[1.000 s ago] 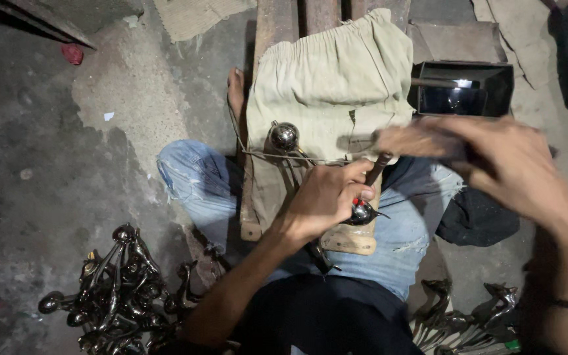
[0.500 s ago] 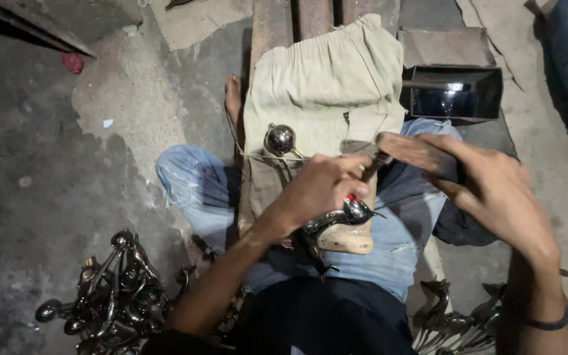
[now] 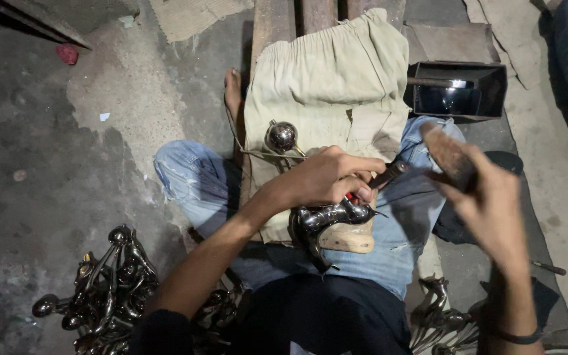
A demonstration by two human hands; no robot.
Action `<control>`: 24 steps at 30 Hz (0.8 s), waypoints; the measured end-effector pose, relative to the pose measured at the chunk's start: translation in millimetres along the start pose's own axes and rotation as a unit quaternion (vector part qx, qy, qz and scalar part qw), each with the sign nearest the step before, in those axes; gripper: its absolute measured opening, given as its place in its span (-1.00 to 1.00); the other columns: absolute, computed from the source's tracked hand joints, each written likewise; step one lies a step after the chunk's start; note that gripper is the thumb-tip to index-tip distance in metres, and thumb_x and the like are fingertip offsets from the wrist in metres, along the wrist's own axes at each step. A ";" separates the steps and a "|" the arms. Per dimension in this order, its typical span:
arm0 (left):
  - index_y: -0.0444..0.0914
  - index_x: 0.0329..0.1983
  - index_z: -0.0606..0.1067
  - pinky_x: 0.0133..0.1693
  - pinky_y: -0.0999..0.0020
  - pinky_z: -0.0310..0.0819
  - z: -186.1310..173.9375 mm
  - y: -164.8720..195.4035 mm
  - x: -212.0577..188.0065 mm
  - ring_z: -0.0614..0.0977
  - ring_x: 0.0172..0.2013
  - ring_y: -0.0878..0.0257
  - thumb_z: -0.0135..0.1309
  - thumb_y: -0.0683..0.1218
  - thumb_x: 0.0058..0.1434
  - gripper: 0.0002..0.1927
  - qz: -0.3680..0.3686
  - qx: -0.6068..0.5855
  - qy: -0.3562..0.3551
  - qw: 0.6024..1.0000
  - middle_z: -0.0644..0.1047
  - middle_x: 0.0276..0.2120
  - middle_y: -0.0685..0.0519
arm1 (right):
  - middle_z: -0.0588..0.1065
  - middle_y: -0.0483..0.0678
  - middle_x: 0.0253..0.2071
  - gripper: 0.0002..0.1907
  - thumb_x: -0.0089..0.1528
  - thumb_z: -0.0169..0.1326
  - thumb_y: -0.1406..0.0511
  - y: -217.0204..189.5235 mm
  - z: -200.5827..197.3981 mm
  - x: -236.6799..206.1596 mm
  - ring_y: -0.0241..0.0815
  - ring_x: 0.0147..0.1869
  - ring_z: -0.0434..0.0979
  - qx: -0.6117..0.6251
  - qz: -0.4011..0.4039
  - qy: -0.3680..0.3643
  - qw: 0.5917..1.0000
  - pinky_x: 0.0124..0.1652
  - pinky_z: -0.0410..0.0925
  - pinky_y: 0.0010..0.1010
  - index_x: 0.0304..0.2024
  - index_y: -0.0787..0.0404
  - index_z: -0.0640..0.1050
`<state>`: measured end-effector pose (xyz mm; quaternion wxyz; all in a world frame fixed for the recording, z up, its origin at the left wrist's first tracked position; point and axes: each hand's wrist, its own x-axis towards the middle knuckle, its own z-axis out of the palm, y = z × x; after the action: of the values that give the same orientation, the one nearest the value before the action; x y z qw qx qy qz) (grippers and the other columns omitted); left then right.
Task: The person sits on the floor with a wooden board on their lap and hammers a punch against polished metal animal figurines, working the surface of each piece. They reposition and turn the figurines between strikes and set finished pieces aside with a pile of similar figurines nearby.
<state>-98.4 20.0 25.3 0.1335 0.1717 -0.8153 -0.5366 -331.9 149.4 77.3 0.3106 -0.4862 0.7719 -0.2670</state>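
Both hands gripping | left (image 3: 327, 181): shiny metal piece (image 3: 327, 217) | right (image 3: 488, 204): wooden block (image 3: 447, 154), now drawn rightward

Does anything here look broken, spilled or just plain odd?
Nothing looks spilled or broken. The oddest thing is a small tear in the beige cloth, just above the left hand, which steadies a shiny metal piece on a wooden block. More metal pieces lie heaped on the floor.

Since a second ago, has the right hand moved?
Yes. The right hand has drawn back rightward and toward the body, away from the left hand, judged against the black box.
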 end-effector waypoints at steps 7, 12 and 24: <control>-0.27 0.08 0.56 -0.33 0.34 0.57 1.0 -0.7 -1.5 0.76 -0.38 0.23 0.23 -0.11 0.13 -0.58 0.027 0.010 -0.016 0.999 0.71 -0.33 0.03 | 0.44 0.04 -0.18 -0.54 0.25 0.24 0.52 -18.6 -8.4 -2.8 -0.16 -0.13 0.47 0.067 -0.099 0.166 0.979 -0.11 0.39 -0.38 0.18 0.38 0.42; -0.23 0.08 0.57 -0.36 0.36 0.57 5.9 -5.9 -3.3 0.76 -0.36 0.33 0.16 -0.13 0.24 -0.67 0.027 0.021 -0.021 0.999 0.71 -0.30 0.11 | 0.55 0.01 -0.16 -0.40 0.06 0.15 0.60 -12.4 -22.2 -0.6 -0.22 -0.13 0.56 -0.169 -0.242 0.086 0.951 -0.02 0.48 -0.32 0.17 0.28 0.48; -0.17 0.09 0.58 -0.52 0.49 0.48 6.2 7.5 -18.0 0.66 -0.50 0.37 0.02 -0.16 0.38 -0.74 -0.054 -0.021 0.016 0.998 0.71 -0.30 0.11 | 0.61 0.13 -0.12 -0.36 -0.09 0.26 0.47 -5.7 -0.6 -11.6 -0.01 -0.17 0.60 -0.244 -0.221 0.078 0.941 -0.21 0.44 -0.15 0.10 0.25 0.55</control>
<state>-85.6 35.5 29.2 0.1212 0.2210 -0.7914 -0.5569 -325.2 157.9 84.3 0.0539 -0.6833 0.7081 -0.1696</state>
